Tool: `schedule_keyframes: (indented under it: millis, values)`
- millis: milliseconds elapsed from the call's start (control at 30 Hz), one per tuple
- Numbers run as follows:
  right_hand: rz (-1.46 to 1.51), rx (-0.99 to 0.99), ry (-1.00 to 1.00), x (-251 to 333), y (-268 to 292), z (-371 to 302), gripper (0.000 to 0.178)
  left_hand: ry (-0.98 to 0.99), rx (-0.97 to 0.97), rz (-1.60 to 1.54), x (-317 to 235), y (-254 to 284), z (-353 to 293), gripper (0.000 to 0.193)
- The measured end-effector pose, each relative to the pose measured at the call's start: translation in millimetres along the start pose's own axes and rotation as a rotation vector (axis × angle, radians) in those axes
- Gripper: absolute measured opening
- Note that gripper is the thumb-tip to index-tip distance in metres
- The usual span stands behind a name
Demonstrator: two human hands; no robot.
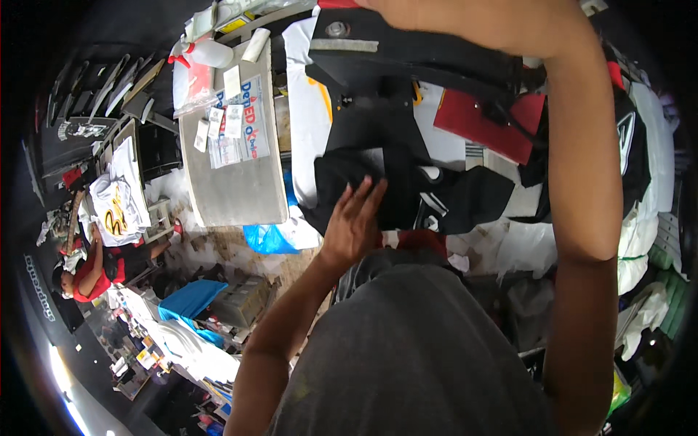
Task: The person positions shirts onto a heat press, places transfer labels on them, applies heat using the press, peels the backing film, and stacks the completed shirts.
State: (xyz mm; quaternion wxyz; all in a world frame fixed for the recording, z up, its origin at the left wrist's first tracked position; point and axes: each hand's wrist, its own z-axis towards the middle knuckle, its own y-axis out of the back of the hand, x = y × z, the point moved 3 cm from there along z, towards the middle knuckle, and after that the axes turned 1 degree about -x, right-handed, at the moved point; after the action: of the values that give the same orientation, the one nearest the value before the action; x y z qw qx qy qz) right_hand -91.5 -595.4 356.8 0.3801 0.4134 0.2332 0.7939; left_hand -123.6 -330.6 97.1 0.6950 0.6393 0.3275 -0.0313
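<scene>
Beneath the left hand (354, 227), black garment (403, 185).

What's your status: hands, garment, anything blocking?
Left hand on black garment. Right hand over black machine, fingertips out of frame. Right forearm blocks part of view.

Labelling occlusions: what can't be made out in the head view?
Right grip: fingertips cut off by the head view's top edge.
Left grip: palm hidden by the hand's own back, head view.
White cards: print too small to read, head view.
</scene>
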Motion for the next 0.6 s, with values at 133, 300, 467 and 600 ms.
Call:
schedule_keyframes:
  millis: [133,300,467,600]
  values:
    - [0.025,-0.117,0.064,-19.1,-3.9,0.5,0.042,-0.051,0.0,0.041,9.4,-4.3,-0.9,0.064]
    - [-0.008,-0.22,0.296,-21.7,2.5,-6.7,0.043,-0.06,-0.146,-0.147,30.2,5.9,-0.9,0.042]
    - [0.069,-0.154,0.192,-23.0,3.8,-5.5,0.041,0.024,-0.077,-0.185,36.7,13.3,19.0,0.02]
    - [0.066,-0.16,0.165,-18.4,1.2,-4.0,0.04,0.016,-0.082,-0.214,25.3,10.3,41.4,0.009]
